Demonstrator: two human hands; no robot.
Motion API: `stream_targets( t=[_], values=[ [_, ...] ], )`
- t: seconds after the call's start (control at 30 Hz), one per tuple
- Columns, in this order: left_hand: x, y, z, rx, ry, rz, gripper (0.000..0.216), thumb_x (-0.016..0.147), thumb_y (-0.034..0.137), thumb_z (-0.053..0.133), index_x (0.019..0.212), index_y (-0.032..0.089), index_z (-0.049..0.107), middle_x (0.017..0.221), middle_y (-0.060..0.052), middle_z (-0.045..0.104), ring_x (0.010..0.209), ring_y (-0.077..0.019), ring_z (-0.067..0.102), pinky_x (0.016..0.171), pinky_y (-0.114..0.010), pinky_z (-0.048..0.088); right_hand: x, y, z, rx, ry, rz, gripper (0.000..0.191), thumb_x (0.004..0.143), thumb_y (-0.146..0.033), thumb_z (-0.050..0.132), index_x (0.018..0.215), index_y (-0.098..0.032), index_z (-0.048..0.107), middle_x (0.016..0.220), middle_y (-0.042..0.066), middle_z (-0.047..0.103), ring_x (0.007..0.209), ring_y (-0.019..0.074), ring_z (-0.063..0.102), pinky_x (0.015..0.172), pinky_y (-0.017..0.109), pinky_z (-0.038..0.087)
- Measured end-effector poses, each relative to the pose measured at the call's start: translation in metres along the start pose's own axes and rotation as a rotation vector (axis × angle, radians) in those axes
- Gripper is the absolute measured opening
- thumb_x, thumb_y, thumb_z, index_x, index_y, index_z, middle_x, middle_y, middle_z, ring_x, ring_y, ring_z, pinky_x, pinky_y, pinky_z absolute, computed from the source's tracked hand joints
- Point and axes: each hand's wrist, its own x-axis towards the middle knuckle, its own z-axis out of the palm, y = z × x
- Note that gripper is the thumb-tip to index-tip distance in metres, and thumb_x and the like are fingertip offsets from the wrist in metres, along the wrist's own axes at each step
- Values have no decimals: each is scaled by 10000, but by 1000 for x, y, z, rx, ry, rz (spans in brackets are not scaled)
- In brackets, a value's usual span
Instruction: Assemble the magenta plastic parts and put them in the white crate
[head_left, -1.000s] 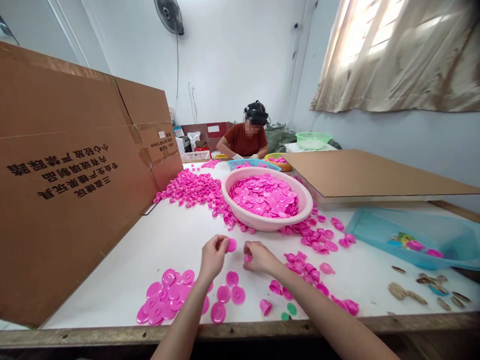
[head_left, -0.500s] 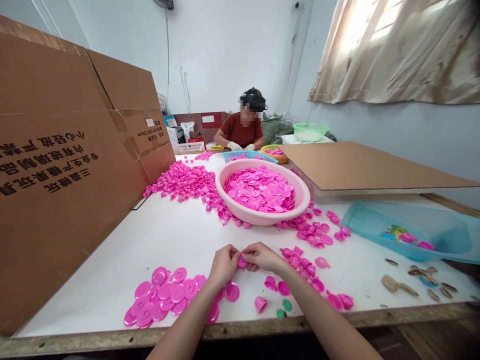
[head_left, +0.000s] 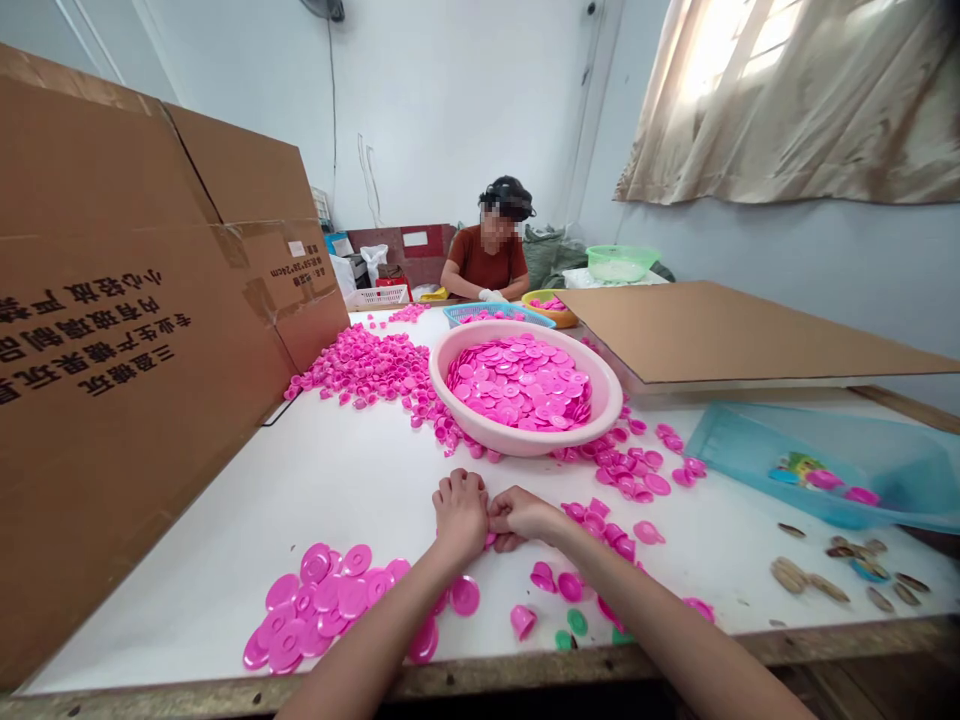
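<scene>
My left hand (head_left: 460, 512) is turned palm down with its fingers curled, beside my right hand (head_left: 523, 515), whose thumb and fingers are pinched together. A small pink plastic piece (head_left: 490, 540) peeks out between the two hands, which close on it and hide most of its shape. To the left lies a loose pile of flat pink plastic discs (head_left: 328, 600). Small pink plastic cups (head_left: 523, 621) are scattered to the right, near a few green pieces (head_left: 577, 621).
A pink basin (head_left: 525, 443) full of discs stands ahead amid heaped pink cups (head_left: 375, 365). A large cardboard box (head_left: 150, 330) walls the left side. A blue bin (head_left: 892, 475), peanut shells (head_left: 799, 578) and a cardboard sheet (head_left: 735, 335) occupy the right. A person (head_left: 487, 262) works opposite.
My left hand has rolled over the pink piece, its back and knuckles now turned up. My right hand stays pinched beside it. The person opposite has brought their gloved hands together.
</scene>
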Motion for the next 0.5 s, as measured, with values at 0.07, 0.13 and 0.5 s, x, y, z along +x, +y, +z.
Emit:
stream_targets(
  t=[0.07,0.13,0.5],
  values=[
    [-2,-3,7,-11,-13,-9,186,818,282,361,933,211,489,1048,-62,432,930,-210,380,753,-326,286,3,1,-4,-12,-71,23,121,670,-182,613,601,-131,527,436,-1,574,418,94,566,446,169,476],
    [-3,-6,10,-23,-29,-14,179,821,278,356,934,222,482,1052,-58,428,934,-208,377,750,-324,286,6,2,-7,-22,-98,40,131,676,-180,610,593,-124,525,430,3,574,403,89,559,432,163,470],
    [-16,2,-37,-43,-161,53,251,853,286,274,933,170,481,732,-54,578,719,-178,524,663,-281,333,-8,6,28,-129,124,-187,100,689,-222,592,671,-131,554,450,-19,548,434,114,567,427,206,463]
  ],
)
